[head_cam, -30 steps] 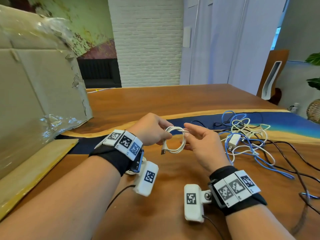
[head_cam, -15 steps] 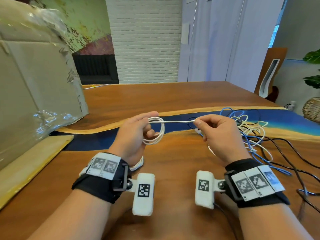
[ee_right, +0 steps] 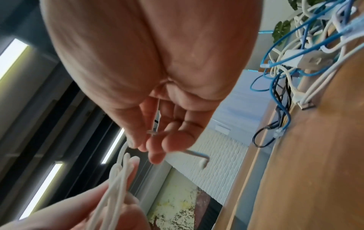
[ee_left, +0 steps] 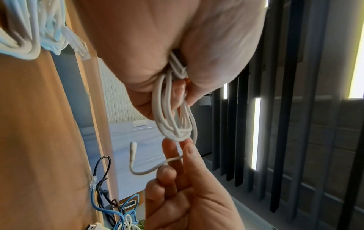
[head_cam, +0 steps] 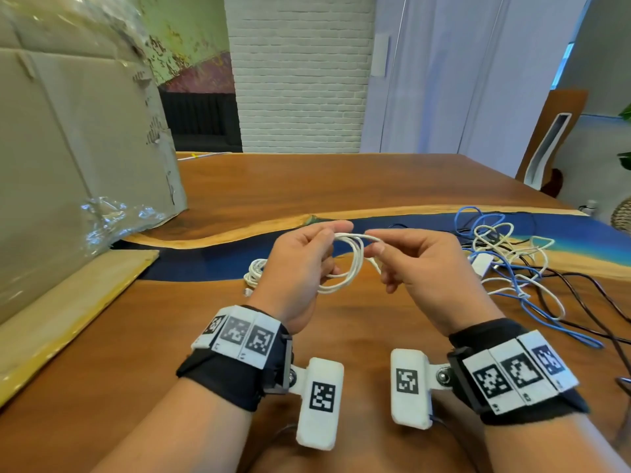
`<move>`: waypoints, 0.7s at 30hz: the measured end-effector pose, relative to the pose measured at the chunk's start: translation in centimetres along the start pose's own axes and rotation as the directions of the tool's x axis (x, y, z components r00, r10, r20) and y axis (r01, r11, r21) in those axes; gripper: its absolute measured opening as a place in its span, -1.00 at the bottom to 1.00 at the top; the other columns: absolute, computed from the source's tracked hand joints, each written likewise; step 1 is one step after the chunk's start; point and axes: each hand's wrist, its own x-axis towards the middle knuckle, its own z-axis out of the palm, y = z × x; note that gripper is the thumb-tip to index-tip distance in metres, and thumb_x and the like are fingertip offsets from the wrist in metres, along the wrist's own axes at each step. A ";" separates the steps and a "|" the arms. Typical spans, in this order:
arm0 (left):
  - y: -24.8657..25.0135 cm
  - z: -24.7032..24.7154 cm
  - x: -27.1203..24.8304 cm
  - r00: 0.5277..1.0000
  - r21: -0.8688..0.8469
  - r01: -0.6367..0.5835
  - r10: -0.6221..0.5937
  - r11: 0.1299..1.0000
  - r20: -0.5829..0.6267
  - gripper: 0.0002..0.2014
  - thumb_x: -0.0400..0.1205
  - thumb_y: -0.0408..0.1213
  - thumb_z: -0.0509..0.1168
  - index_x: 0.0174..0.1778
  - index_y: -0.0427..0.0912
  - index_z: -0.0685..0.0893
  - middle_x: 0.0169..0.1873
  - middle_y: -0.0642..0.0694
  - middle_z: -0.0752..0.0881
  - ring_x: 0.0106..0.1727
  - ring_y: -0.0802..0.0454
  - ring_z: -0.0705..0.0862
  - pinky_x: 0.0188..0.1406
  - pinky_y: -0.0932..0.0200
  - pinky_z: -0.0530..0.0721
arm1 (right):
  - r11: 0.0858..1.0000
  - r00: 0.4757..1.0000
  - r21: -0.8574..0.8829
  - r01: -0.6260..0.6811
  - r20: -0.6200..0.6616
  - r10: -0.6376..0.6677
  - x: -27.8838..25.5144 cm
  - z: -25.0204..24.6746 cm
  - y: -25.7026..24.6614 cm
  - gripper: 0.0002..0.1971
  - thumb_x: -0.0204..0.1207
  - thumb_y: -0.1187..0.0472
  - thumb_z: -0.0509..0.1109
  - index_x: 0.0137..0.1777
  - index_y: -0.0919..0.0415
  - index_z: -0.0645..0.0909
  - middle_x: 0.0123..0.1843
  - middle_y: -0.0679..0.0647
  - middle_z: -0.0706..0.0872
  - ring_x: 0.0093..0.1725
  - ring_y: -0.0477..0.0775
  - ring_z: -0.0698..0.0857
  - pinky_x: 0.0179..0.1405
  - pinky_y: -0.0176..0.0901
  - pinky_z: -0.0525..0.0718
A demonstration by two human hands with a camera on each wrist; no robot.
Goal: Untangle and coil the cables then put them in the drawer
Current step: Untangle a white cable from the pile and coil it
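My left hand [head_cam: 307,257] holds a small coil of thin white cable [head_cam: 353,268] above the table, its loops pinched between thumb and fingers; the coil [ee_left: 175,118] shows in the left wrist view too. My right hand [head_cam: 406,254] pinches the cable's short free end right beside the coil, and the white plug [ee_left: 133,145] dangles below its fingers. Another coiled white cable [head_cam: 255,270] lies on the table just beyond my left wrist. A tangle of blue, white and black cables [head_cam: 505,254] lies to the right.
A large cardboard box [head_cam: 75,138] wrapped in plastic stands at the left, a flat board [head_cam: 68,302] in front of it. The wooden table [head_cam: 307,186] has a blue resin strip across it. Black cables trail toward the right edge.
My right hand has come back in to the coil, laying the stretched length of cable onto it. Only a short tail is left loose. The view has tilted down.
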 end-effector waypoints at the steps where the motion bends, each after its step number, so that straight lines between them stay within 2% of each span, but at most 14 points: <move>1: 0.0 0.1 -0.1 1.000 0.008 -0.004 0.004 1.000 0.000 -0.66 0.86 -0.34 0.10 0.13 -0.15 0.83 -0.51 0.03 0.33 -0.51 0.11 0.30 -0.31 0.12 0.51 | 1.000 1.000 0.006 0.006 -0.027 -0.006 0.0 0.1 0.1 -0.84 0.64 0.33 0.49 0.09 0.10 0.85 -0.20 0.24 0.86 -0.40 0.08 0.64 -0.40 -0.06 0.67; 4: 0.2 0.2 -0.3 1.000 0.001 -0.022 0.022 1.000 -0.008 -0.68 0.87 -0.34 0.09 0.19 -0.17 0.80 -0.53 0.05 0.33 -0.53 0.12 0.28 -0.46 0.17 0.35 | 1.000 0.997 -0.022 -0.019 -0.069 0.017 0.0 0.7 0.4 -0.90 0.60 0.31 0.54 -0.01 0.14 0.87 -0.33 0.29 0.81 -0.42 0.12 0.68 -0.35 -0.01 0.76; 6: 0.2 0.3 -0.4 0.999 -0.006 -0.043 0.043 0.999 -0.011 -0.67 0.87 -0.33 0.08 0.21 -0.15 0.79 -0.53 0.03 0.34 -0.54 0.12 0.26 -0.52 0.21 0.28 | 0.998 0.996 0.041 -0.055 -0.067 0.058 -0.1 1.3 0.4 -0.92 0.60 0.32 0.54 0.02 0.21 0.87 -0.27 0.36 0.83 -0.37 0.13 0.73 -0.23 0.01 0.82; 8: 0.3 0.4 -0.5 0.998 0.000 -0.067 0.067 0.998 -0.013 -0.67 0.88 -0.30 0.07 0.20 -0.10 0.79 -0.57 0.07 0.42 -0.58 0.14 0.33 -0.55 0.21 0.38 | 0.985 0.994 0.144 -0.094 -0.040 0.101 -0.2 1.9 0.2 -0.90 0.62 0.35 0.51 0.06 0.30 0.85 -0.18 0.41 0.84 -0.27 0.16 0.80 -0.16 -0.01 0.83; 11: 0.4 0.5 -0.7 0.995 0.030 -0.097 0.098 0.995 -0.031 -0.66 0.88 -0.26 0.07 0.17 -0.05 0.79 -0.53 0.12 0.61 -0.55 0.15 0.50 -0.47 0.17 0.51 | 0.945 0.989 0.289 -0.151 0.054 0.141 -0.5 2.7 -0.2 -0.87 0.62 0.38 0.47 0.06 0.33 0.85 -0.08 0.33 0.88 -0.08 0.22 0.88 -0.04 -0.06 0.84; 13: 0.4 0.6 -0.8 0.994 0.047 -0.099 0.101 0.994 -0.044 -0.67 0.88 -0.26 0.08 0.16 -0.05 0.79 -0.50 0.13 0.67 -0.51 0.15 0.55 -0.44 0.19 0.54 | 0.918 0.985 0.359 -0.170 0.069 0.156 -0.6 2.9 -0.5 -0.86 0.60 0.39 0.47 0.06 0.33 0.85 -0.05 0.30 0.89 -0.07 0.17 0.88 -0.07 -0.12 0.82; 15: 0.5 0.8 -0.9 0.994 0.038 -0.096 0.097 0.995 -0.045 -0.68 0.88 -0.27 0.08 0.16 -0.08 0.78 -0.55 0.14 0.64 -0.53 0.14 0.49 -0.44 0.18 0.49 | 0.894 0.984 0.412 -0.176 0.059 0.166 -0.6 3.0 -0.7 -0.85 0.58 0.40 0.48 0.08 0.36 0.84 -0.06 0.30 0.89 -0.11 0.14 0.87 -0.11 -0.15 0.81; 18: 0.2 0.9 -1.0 0.993 0.020 -0.111 0.112 0.994 -0.043 -0.70 0.87 -0.30 0.09 0.18 -0.12 0.77 -0.58 0.10 0.57 -0.54 0.07 0.40 -0.45 0.10 0.42 | 0.896 0.987 0.416 -0.153 0.026 0.157 -0.6 3.0 -0.8 -0.86 0.57 0.40 0.48 0.06 0.35 0.85 -0.06 0.34 0.88 -0.09 0.19 0.87 -0.05 -0.08 0.81; 21: 0.0 1.1 -1.0 0.991 0.029 -0.119 0.120 0.992 -0.050 -0.69 0.87 -0.29 0.10 0.18 -0.09 0.79 -0.55 -0.05 0.56 -0.53 0.03 0.46 -0.41 0.11 0.51 | 0.898 0.986 0.408 -0.165 0.054 0.157 -0.8 3.2 -0.8 -0.78 0.69 0.37 0.37 -0.05 0.32 0.87 -0.11 0.35 0.86 -0.13 0.21 0.84 -0.03 -0.03 0.81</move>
